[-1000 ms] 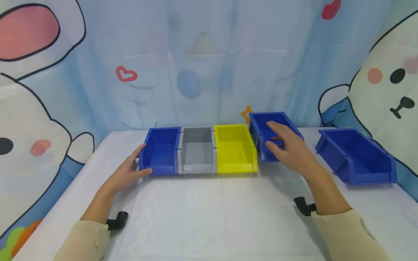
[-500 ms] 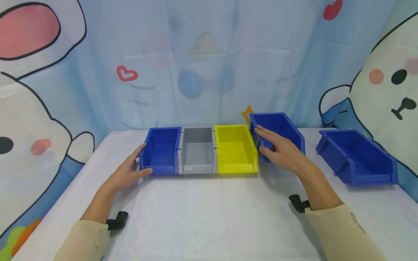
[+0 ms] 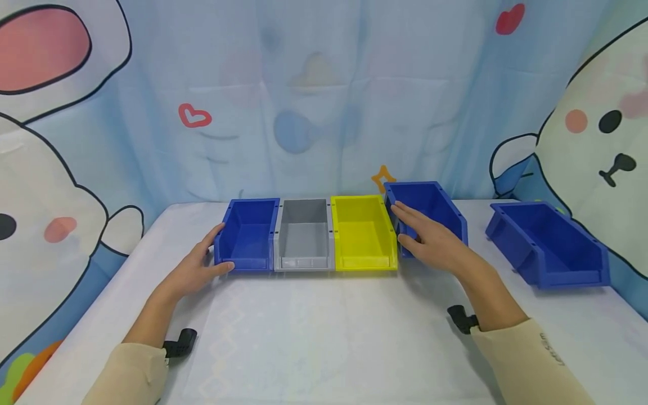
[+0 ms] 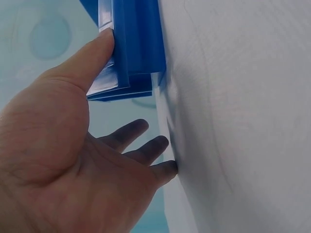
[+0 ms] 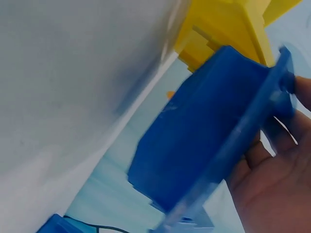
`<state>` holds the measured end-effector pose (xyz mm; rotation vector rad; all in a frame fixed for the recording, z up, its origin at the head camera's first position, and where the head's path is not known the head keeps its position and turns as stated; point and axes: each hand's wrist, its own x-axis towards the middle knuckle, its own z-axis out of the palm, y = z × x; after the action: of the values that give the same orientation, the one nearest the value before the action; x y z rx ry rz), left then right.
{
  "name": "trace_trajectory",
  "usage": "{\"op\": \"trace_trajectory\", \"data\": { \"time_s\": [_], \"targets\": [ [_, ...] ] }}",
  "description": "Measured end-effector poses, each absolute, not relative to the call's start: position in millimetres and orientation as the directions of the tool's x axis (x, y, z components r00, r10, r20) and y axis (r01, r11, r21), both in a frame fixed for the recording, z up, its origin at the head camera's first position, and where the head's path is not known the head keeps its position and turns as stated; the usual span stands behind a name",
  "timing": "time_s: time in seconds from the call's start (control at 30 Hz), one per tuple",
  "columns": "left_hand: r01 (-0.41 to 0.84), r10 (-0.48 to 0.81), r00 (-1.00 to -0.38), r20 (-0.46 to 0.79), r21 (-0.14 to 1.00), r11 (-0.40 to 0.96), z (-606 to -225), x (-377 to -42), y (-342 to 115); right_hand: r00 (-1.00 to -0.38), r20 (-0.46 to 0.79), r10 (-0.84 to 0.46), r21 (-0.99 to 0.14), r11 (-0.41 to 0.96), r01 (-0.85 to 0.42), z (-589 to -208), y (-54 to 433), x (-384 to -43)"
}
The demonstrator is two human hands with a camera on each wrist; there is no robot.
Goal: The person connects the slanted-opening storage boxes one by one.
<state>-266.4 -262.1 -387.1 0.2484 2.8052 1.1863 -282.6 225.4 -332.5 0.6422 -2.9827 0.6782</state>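
Observation:
In the head view a blue storage bin (image 3: 248, 236), a grey bin (image 3: 305, 233) and a yellow bin (image 3: 363, 233) stand side by side. My left hand (image 3: 194, 267) lies along the blue bin's outer left side, thumb on its front lip (image 4: 104, 63) and the other fingers loosely extended. At the right of the yellow bin, my right hand (image 3: 432, 239) holds another blue bin (image 3: 425, 199) by its near-left wall, thumb at the rim. That bin is tilted, and its side hangs against the yellow bin (image 5: 233, 26) in the right wrist view.
A further blue bin (image 3: 552, 244) sits at an angle on the right of the white-covered table (image 3: 314, 332). A light-blue cartoon curtain (image 3: 324, 101) hangs behind and at both sides.
My right hand has moved left over the second blue bin, onto its near-left wall, and that bin has come down slightly. The left hand and the row of three have stayed put.

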Motion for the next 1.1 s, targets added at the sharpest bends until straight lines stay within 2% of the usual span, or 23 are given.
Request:
{"op": "trace_trajectory", "data": {
  "time_s": [0.6,1.1],
  "targets": [
    [0.106,0.174,-0.985,-0.022,0.715,0.691,-389,-268,-264,-0.910,-0.002,-0.414,-0.424,0.825,-0.374,-346,225,-282],
    [0.099,0.171,-0.985,-0.036,0.692,0.715,-386,-265,-263,-0.880,-0.051,-0.472,-0.507,0.771,-0.385,-350,229,-283]
  ]
}}
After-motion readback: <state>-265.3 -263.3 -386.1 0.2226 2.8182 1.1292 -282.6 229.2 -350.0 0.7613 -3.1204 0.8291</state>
